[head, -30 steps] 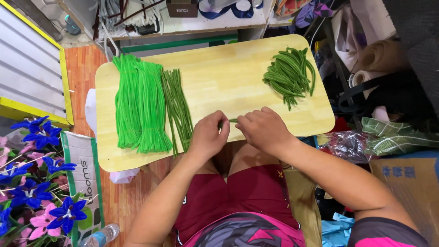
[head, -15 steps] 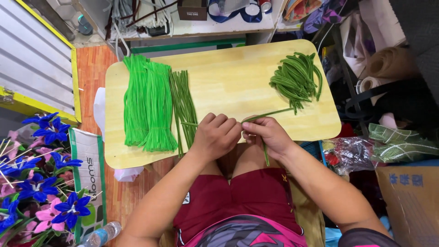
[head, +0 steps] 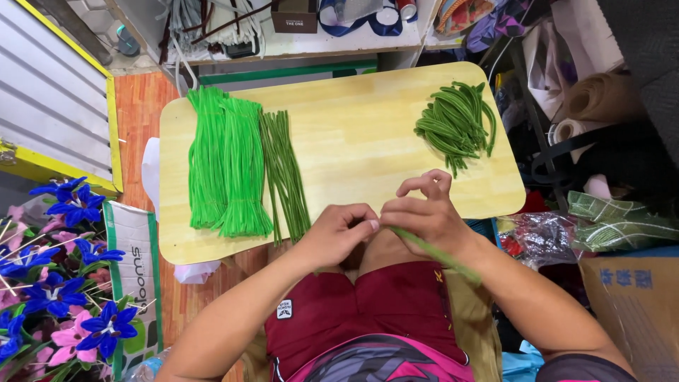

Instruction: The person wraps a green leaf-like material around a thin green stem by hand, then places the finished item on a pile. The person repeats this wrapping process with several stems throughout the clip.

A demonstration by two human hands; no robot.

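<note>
Close up: both hands pinched shut on one dark green stem (head: 431, 251) at the board's near edge, over the lap – left hand (head: 339, 233) thumb + forefinger, right hand (head: 424, 216) curled round it. Prob best kept taut, grips close. Wooden board (head: 353, 134): bright green strips (head: 226, 166), dark strips (head: 284, 173), finished pile (head: 456, 124) far right. Blue fabric flowers (head: 64, 276) on floor, left

Pale wooden table (head: 353, 134) with rounded corners fills centre. Orange-brown plank floor (head: 138, 120) at left, beside yellow-edged grey ribbed panel (head: 49, 99). White shelf (head: 325, 44) behind table, green strip beneath, cluttered with cables, small dark box. Blue and pink artificial flowers (head: 56, 283) at lower left. Fabric rolls (head: 601, 106), cardboard box (head: 633, 304), plastic bags crowd right side. Light even, soft shadows.
</note>
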